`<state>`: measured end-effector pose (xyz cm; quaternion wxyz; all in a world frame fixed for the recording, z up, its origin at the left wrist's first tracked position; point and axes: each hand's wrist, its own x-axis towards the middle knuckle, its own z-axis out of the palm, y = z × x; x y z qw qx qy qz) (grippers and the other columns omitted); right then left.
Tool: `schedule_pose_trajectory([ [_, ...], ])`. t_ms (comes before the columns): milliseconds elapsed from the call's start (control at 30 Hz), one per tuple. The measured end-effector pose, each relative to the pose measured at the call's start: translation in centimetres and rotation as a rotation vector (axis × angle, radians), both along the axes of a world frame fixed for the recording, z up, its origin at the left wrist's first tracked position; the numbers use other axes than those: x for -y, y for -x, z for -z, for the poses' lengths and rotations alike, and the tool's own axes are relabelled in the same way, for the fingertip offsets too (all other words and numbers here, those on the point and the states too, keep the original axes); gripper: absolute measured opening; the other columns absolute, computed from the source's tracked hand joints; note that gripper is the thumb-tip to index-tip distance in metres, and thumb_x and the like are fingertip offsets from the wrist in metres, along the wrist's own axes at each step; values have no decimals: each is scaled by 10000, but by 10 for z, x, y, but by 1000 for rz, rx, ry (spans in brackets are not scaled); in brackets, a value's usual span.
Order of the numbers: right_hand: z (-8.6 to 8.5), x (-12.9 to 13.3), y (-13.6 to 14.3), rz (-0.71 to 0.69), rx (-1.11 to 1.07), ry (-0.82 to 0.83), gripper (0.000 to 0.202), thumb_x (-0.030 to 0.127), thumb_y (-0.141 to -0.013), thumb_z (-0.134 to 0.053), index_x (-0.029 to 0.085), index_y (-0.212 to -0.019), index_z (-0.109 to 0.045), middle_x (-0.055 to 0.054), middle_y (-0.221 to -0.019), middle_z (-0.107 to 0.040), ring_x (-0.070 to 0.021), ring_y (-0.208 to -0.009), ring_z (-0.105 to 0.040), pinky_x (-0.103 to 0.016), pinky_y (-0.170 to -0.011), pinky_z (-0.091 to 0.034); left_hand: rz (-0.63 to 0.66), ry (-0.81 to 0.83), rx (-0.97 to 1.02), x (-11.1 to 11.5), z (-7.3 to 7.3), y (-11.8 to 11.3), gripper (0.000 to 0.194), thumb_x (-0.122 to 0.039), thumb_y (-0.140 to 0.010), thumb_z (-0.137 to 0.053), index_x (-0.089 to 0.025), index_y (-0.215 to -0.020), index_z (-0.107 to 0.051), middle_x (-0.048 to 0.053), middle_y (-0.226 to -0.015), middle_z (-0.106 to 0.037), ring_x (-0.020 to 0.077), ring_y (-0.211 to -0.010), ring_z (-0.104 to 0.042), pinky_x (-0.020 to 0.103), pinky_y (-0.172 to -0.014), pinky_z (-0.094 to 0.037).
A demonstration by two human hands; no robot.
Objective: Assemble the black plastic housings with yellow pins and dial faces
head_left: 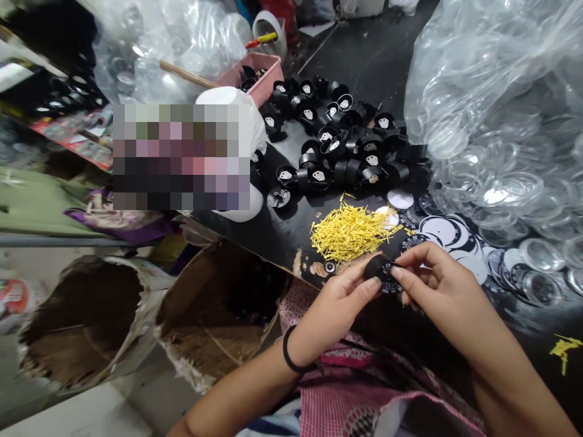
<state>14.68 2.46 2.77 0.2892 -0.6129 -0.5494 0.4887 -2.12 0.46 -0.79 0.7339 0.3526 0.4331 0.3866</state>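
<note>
A black round dial disc (386, 280) with white numbers is held in front of me, over the near edge of the table. My left hand (348, 297) grips its left side between thumb and fingers. The thumb and fingertips of my right hand (432, 279) pinch the dial at its right edge; whether they also hold a small part is hidden. Just beyond my hands lies a heap of small yellow pointers (348, 233). Loose white and black discs (444, 230) spread to the right of that heap. Behind the pointers stand many black round housings (348, 173) with pale metal plates.
A large clear bag (483, 67) with transparent round covers (542, 288) fills the right side. At the back is a pink basket (268, 79). A pixelated patch hides part of the left. Two torn brown drums (141, 297) stand below the table edge.
</note>
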Motion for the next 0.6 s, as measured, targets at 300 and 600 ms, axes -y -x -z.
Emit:
schedule_pose_trajectory([
  [300,10,23,-3,-65,104,-65,208,400,-874,-542,222,-976,-572,-29,-905,-674,-160,-773,-647,-273,-650,-514,42,-13,-110,7,0,-1,291,-202,-847,-624,-214,-1135,-658,51,-1130,-706,216,-1086,-638,354,-969,-489],
  [600,22,-36,-17,-305,901,-502,236,401,-854,-462,231,-757,-595,-80,-743,-644,-269,-738,-585,-395,-625,-325,-256,84,50,-2,-1,6,278,-267,-813,-685,-189,-1077,-650,54,-1084,-705,215,-1034,-653,386,-971,-497],
])
